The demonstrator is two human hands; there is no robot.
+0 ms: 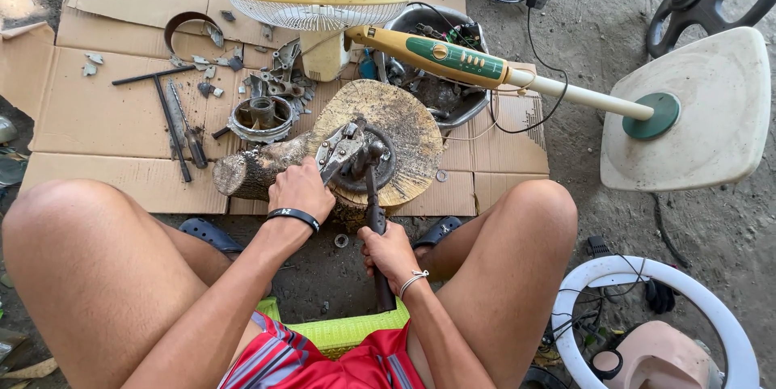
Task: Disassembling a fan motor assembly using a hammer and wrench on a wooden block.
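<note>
A person sits low over a round wood block (404,126) set on flattened cardboard (97,122), working a dark metal part (368,167) that rests on the block's top. The left hand (301,189) is closed around pliers (338,149) that bite the part; the right hand (390,253) is clenched on the handle of a dark tool (373,211) standing against the same piece. A log (255,169) lies just beside the block, near a motor housing (260,118) and loose scraps. A stand fan (453,57) lies across a metal bowl (436,94) behind. The risk, as it looks: if the pliers slip off the part, the tool could skid toward the left knuckles or bare knees, since both hands press close together and nothing but the grip steadies the piece.
</note>
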